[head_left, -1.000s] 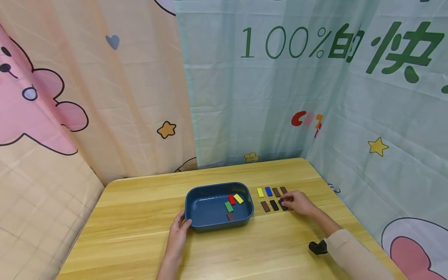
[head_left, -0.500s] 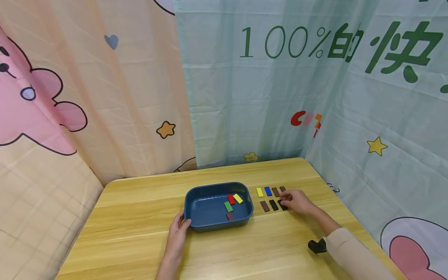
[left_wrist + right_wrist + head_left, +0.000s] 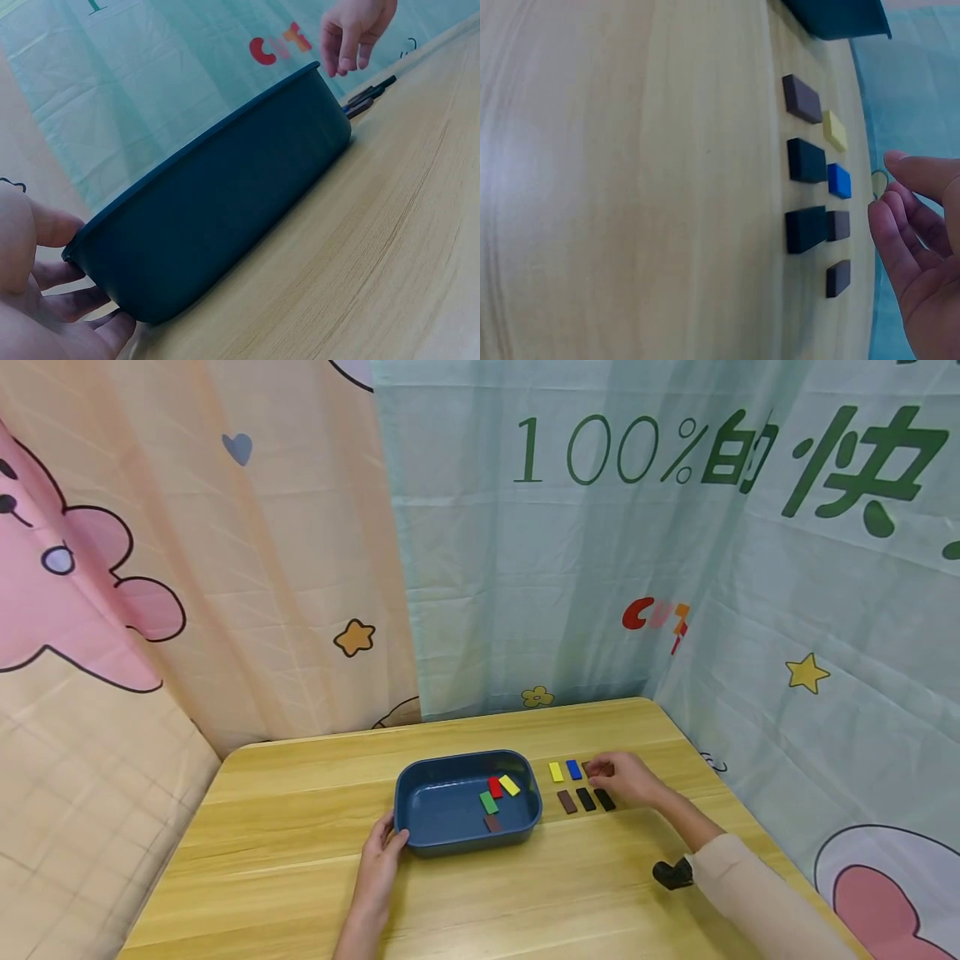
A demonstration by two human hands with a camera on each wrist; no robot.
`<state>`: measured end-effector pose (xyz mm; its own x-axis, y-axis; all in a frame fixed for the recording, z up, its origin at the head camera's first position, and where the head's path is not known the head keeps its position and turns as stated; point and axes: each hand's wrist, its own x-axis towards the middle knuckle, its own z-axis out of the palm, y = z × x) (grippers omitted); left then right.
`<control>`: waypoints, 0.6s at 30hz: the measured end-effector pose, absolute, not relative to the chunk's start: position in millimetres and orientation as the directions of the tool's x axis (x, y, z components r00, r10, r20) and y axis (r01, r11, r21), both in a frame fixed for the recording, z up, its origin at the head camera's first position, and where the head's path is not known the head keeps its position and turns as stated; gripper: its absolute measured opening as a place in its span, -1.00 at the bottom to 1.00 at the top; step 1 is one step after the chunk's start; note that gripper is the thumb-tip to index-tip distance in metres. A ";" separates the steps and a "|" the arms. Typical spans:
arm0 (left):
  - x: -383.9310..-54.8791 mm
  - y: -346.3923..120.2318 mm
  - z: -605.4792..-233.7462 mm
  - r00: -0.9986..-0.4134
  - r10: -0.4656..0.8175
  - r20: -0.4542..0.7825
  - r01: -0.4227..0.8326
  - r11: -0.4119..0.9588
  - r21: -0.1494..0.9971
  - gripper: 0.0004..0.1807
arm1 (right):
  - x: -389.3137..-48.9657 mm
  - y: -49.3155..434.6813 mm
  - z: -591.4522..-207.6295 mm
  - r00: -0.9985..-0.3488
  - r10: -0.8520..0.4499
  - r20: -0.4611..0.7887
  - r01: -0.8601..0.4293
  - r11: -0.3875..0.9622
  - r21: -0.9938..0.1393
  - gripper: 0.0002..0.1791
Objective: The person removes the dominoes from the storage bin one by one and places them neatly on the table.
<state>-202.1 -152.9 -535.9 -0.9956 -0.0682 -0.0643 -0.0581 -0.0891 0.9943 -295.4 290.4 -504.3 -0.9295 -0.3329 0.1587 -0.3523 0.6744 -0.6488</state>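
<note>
My left hand (image 3: 378, 858) grips the near left corner of a dark blue tray (image 3: 438, 818), thumb at the rim and fingers against its outer wall. In the tray lie a red block (image 3: 496, 787), a green block (image 3: 489, 802), a yellow block (image 3: 509, 786) and a brown block (image 3: 492, 823). My right hand (image 3: 624, 779) hovers over two short rows of flat blocks, its fingers loosely bent and nothing between them. In the right wrist view, these include black blocks (image 3: 806, 229), brown blocks (image 3: 802, 99), a blue block (image 3: 839, 181) and a yellow block (image 3: 835, 131).
The wooden table (image 3: 270, 827) holds the tray near its middle, with the rows of blocks at the tray's right. Printed curtains (image 3: 510, 568) hang behind and at the right side of the table. A black device (image 3: 672, 874) shows at my right sleeve.
My right hand has lifted away from the front black block and shifted back and slightly left, over the rear row's brown blocks. My left hand and the tray stay put.
</note>
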 end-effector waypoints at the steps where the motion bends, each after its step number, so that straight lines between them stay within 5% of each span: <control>1: -201.9 -153.0 -535.8 -0.996 -0.070 -0.063 -0.057 -0.090 0.994 -0.39 | -296.5 288.5 -502.0 -0.926 -0.342 0.161 -0.361 0.672 -0.646 -0.81; 18: -201.7 -153.5 -536.0 -0.995 -0.073 -0.066 -0.059 -0.098 0.993 -0.40 | -316.8 231.5 -456.3 -0.838 -0.527 0.139 -0.493 0.626 -0.604 -0.79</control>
